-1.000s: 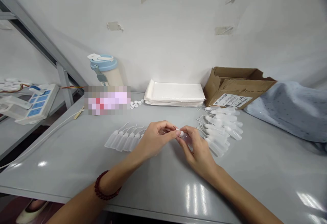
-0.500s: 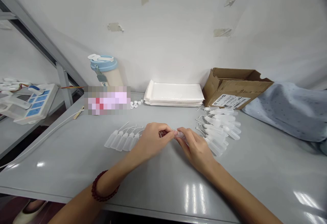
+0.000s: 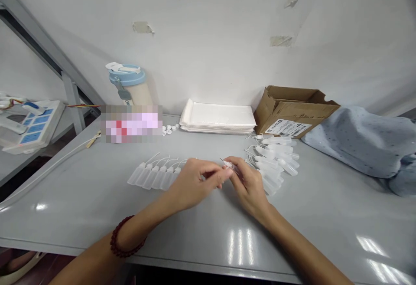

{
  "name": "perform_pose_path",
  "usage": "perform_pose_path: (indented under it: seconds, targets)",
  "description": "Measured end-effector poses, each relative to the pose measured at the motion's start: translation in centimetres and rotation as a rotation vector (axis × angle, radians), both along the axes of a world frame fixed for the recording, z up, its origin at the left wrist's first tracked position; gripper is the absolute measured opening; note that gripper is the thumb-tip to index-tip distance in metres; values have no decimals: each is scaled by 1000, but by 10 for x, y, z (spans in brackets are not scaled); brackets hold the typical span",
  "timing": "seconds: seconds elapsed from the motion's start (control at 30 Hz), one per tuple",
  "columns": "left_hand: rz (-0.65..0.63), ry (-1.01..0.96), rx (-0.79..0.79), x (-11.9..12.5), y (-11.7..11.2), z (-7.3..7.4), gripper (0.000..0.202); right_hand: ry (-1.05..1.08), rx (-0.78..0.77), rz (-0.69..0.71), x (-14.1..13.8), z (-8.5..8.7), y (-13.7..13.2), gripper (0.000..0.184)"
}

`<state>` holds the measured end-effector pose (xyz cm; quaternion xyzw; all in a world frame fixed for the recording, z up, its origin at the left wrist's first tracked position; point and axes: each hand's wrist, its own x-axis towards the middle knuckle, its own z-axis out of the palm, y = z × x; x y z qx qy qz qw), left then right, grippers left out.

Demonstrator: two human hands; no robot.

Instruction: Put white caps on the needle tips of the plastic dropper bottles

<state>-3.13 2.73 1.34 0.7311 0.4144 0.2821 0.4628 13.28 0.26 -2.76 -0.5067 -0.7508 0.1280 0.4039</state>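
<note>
My right hand (image 3: 249, 185) is closed around a small translucent squeeze bottle (image 3: 231, 166) with a thin needle-like tip, mostly hidden by the fingers. The tip points up and to the left. The thumb of my left hand (image 3: 198, 183) presses at the bottle's neck, its fingers curled in; a red bead bracelet is on that wrist. Left of my left hand lies a row of squeeze bottles (image 3: 152, 175) with thin bent tubes at their tops, partly covered by the hand. Beyond my right hand is a heap of similar bottles (image 3: 276, 159).
White padded envelopes (image 3: 217, 118) are stacked by the wall, with small white caps (image 3: 169, 129) to their left. An open cardboard box (image 3: 292, 113) and blue-grey cloth (image 3: 360, 142) are at the right. A tumbler (image 3: 130, 85) stands behind a blurred pink item (image 3: 131, 124).
My left thumb has shifted right along the bottle's neck, and the thin tip shows more clearly. The whole view has moved slightly.
</note>
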Motion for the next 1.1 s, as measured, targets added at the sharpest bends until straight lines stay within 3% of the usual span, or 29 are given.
perform_pose_path:
  seconds: [0.07, 0.17, 0.33, 0.57, 0.87, 1.1]
  targets:
    - [110, -42, -129, -4, 6, -1, 36, 216, -189, 4, -1, 5, -2, 15]
    - [70, -114, -274, -8, 13, -3, 32, 498, -415, 75, -3, 10, -5, 20]
    - [-42, -234, -400, -2, 11, -2, 23, 685, -506, 131, -10, 9, -10, 24]
    - [-17, -233, -409, 3, 6, -5, 19, 658, -496, 55, -12, 3, -12, 17]
    - [-137, -117, -340, -7, 12, -1, 20, 726, -654, 68, -7, 12, -8, 19]
    - [-62, -12, -351, -6, 12, 1, 23, 584, -645, 72, -6, 6, -8, 19]
